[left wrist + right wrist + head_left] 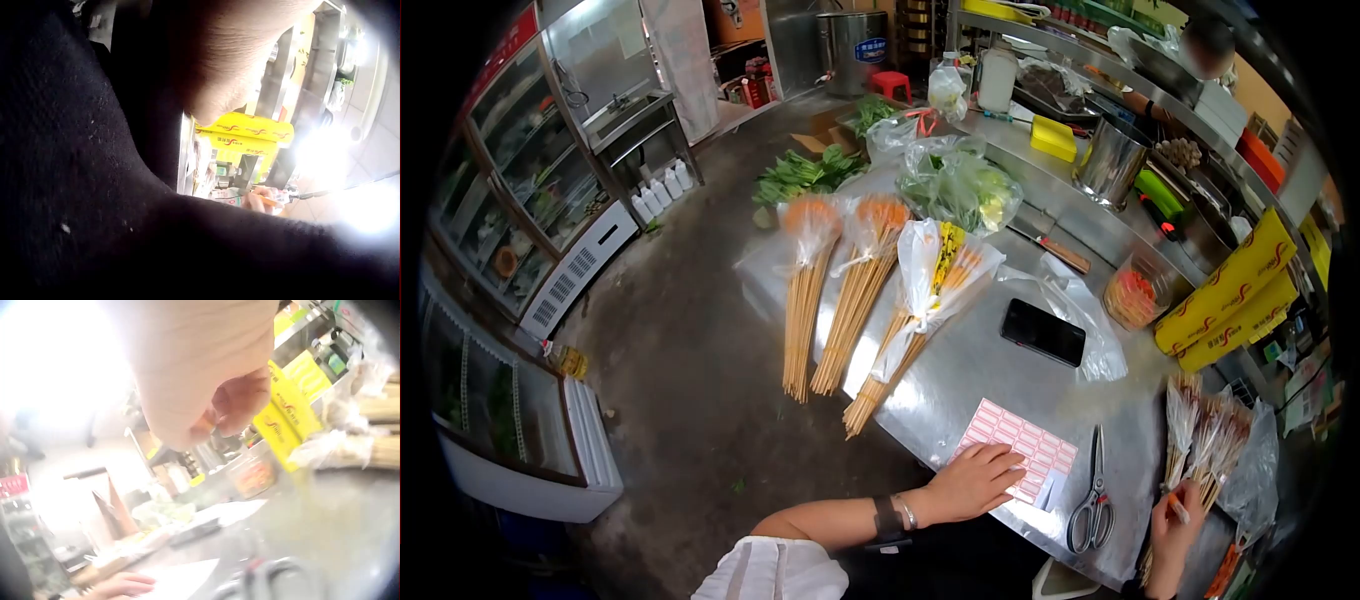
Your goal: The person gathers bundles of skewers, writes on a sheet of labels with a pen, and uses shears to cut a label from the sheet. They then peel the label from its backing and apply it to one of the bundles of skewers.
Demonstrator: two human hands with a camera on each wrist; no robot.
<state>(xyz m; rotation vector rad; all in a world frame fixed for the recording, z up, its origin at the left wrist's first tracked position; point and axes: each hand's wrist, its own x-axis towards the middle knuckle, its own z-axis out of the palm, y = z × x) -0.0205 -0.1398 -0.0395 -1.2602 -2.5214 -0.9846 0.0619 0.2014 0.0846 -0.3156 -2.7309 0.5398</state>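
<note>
My left hand (975,485) rests with its fingers spread on a sheet of red-and-white labels (1040,450) at the front of the steel table. A slim pen (1178,508), partly orange, is pinched in my right hand (1172,530) near the table's right end. In the left wrist view the orange length of that pen (270,202) shows by the fingers; the right wrist view has the fingers curled in. Scissors with grey handles (1092,510) lie between the two hands. Bundled skewers in clear bags (1208,435) are just beyond the right hand.
A black phone (1043,333) lies behind the labels. Bagged bundles of skewers (805,300) line the table's left side, with bagged greens (960,185) behind. A tub of red-and-pale food (1137,290) and yellow rolls (1230,290) stand at the right.
</note>
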